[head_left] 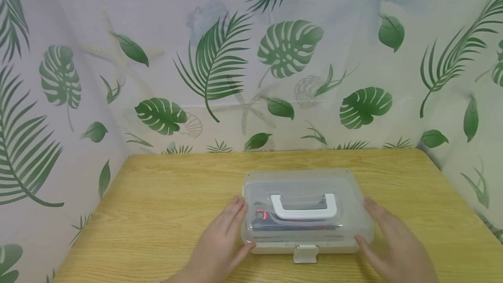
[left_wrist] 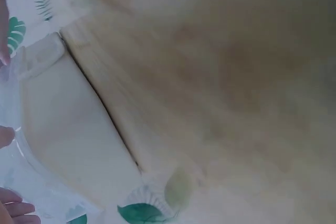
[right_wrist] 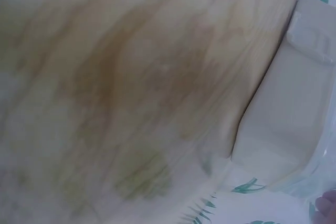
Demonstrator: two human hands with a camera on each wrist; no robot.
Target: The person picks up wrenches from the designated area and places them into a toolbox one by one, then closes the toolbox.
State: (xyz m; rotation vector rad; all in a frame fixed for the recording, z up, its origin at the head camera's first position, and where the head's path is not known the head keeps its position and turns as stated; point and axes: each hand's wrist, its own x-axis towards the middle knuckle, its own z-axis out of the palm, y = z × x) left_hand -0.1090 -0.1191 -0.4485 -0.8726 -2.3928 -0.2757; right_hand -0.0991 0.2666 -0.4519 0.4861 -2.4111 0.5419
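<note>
A box with a clear lid (head_left: 302,184), a white base (head_left: 271,250) and a white handle (head_left: 306,215) stands on the wooden table, its latch (head_left: 305,253) facing the front. Through the lid shows a dark object with a red-ringed round spot, its kind blurred. At the box's left end, my left hand (head_left: 220,235) rests extended fingers along the side, its thumb at the front corner. My right hand (head_left: 397,239) lies likewise against the right end, thumb near the front right corner. In both wrist views, the white base appears beside the table edge of the frame.
The wooden table (head_left: 165,200) extends to the left, right and behind the box. A leaf-printed cloth (head_left: 235,56) hangs at the back and along both sides of the table.
</note>
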